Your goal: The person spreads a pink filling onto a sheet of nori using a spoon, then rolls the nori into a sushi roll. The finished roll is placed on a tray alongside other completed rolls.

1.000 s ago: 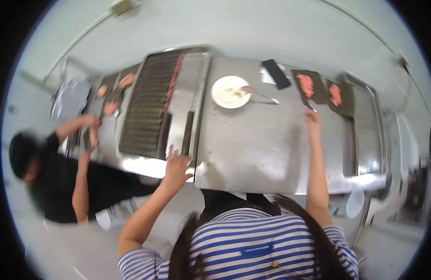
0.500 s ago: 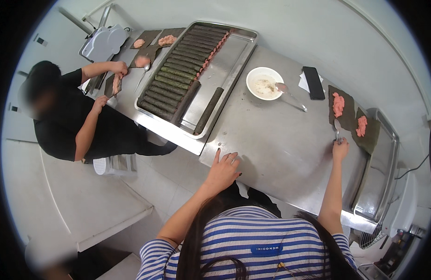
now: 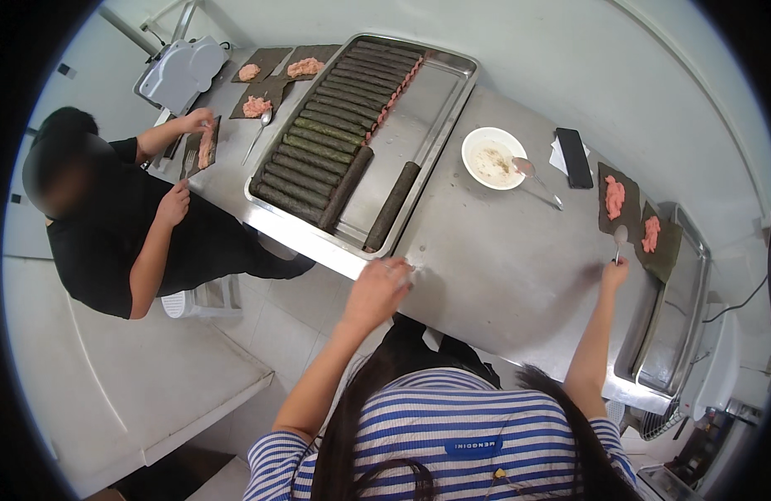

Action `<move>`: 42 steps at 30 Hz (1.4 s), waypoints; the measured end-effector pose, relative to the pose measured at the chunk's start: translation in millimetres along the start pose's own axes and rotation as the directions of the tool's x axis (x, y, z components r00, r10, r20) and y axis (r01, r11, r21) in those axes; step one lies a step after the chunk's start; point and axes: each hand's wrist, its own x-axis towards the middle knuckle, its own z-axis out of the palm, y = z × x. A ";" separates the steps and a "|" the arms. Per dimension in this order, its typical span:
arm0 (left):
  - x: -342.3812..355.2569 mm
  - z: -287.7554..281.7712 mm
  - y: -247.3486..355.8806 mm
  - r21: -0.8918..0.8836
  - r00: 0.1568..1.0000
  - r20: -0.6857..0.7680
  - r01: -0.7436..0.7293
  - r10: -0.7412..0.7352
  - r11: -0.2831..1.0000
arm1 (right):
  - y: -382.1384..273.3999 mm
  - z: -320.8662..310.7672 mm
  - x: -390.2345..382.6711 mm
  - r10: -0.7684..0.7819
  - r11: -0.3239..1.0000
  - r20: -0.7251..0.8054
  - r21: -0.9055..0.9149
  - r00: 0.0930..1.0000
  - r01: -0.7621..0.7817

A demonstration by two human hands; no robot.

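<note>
My right hand (image 3: 615, 272) grips a metal spoon (image 3: 621, 237), its bowl over the lower edge of a dark seaweed sheet (image 3: 606, 185). A lump of pink paste (image 3: 615, 199) lies on that sheet. Beside it, another dark sheet (image 3: 667, 250) carries a second pink lump (image 3: 651, 234). My left hand (image 3: 379, 290) is at the table's near edge, close to the near corner of a metal tray (image 3: 435, 90). Its fingers are smeared by motion. Several dark rolls (image 3: 335, 125) line the tray, some with pink ends; one roll (image 3: 393, 206) lies apart on its right side.
A white bowl (image 3: 477, 171) holds cloudy liquid, with a second spoon (image 3: 535, 179) resting across its rim. Behind it lies a black phone (image 3: 575, 157). An empty-looking metal tray (image 3: 665, 355) stands at right. At left a co-worker (image 3: 101, 209) handles a pink-filled sheet (image 3: 205, 144).
My left hand has shifted left and up toward the tray. My right hand and spoon have moved slightly right and down relative to the view. The co-worker's upper hand has lifted off the sheet a little.
</note>
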 end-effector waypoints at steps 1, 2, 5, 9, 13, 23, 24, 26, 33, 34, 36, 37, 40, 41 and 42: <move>2.2 -8.8 -11.1 -0.020 0.995 -0.072 0.062 -0.063 0.998 | -6.6 -0.5 -6.9 0.034 0.994 -0.021 0.105 0.999 -0.031; 3.6 -19.5 -22.7 0.011 0.981 -0.137 0.138 -0.136 0.990 | -35.3 -2.7 -24.7 0.023 0.959 -0.009 0.281 1.000 -0.020; 6.7 -36.4 -69.9 0.128 0.887 -0.336 0.376 -0.316 0.918 | -181.2 -12.7 -107.2 0.007 0.672 0.373 0.685 0.928 -0.281; 26.8 -54.2 -109.2 0.236 0.858 -0.361 0.464 -0.367 0.854 | -370.4 -6.5 -221.5 -0.277 0.693 0.861 0.487 0.426 -0.532; 48.7 -52.1 -125.9 0.306 0.880 -0.272 0.463 -0.390 0.832 | -442.7 80.2 -318.2 -0.296 0.573 0.899 0.438 0.323 -0.693; 67.3 -25.2 -146.7 0.544 0.885 -0.158 0.448 -0.437 0.710 | -465.9 164.5 -386.5 -0.146 0.663 0.910 0.380 0.387 -0.645; 70.9 -23.5 -146.8 0.574 0.887 -0.137 0.434 -0.441 0.695 | -464.5 170.6 -382.7 -0.154 0.683 0.908 0.383 0.389 -0.623; 78.0 -19.1 -148.2 0.631 0.889 -0.096 0.403 -0.449 0.663 | -463.5 171.4 -378.7 -0.140 0.678 0.915 0.366 0.377 -0.637; 88.1 -16.0 -143.8 0.693 0.896 -0.088 0.369 -0.436 0.619 | -477.4 152.2 -371.9 -0.036 0.541 0.937 0.310 0.346 -0.782; 89.0 -15.4 -142.9 0.696 0.900 -0.090 0.363 -0.426 0.619 | -478.4 151.8 -371.4 -0.010 0.508 0.930 0.321 0.367 -0.799; 88.6 -13.3 -143.7 0.700 0.907 -0.108 0.360 -0.407 0.617 | -478.4 151.3 -370.1 -0.024 0.501 0.933 0.323 0.360 -0.803; 88.0 -11.6 -144.6 0.702 0.911 -0.121 0.360 -0.395 0.614 | -478.4 150.9 -369.4 -0.032 0.497 0.934 0.324 0.356 -0.805; 85.7 -11.5 -144.8 0.708 0.919 -0.129 0.347 -0.372 0.615 | -477.6 148.3 -367.2 -0.026 0.452 0.942 0.309 0.334 -0.837; 85.4 -12.5 -143.7 0.709 0.923 -0.125 0.340 -0.365 0.618 | -476.0 148.4 -365.8 -0.045 0.480 0.946 0.303 0.322 -0.823; 85.3 -15.0 -143.1 0.713 0.926 -0.108 0.326 -0.362 0.621 | -475.0 148.7 -364.0 -0.063 0.508 0.949 0.296 0.308 -0.809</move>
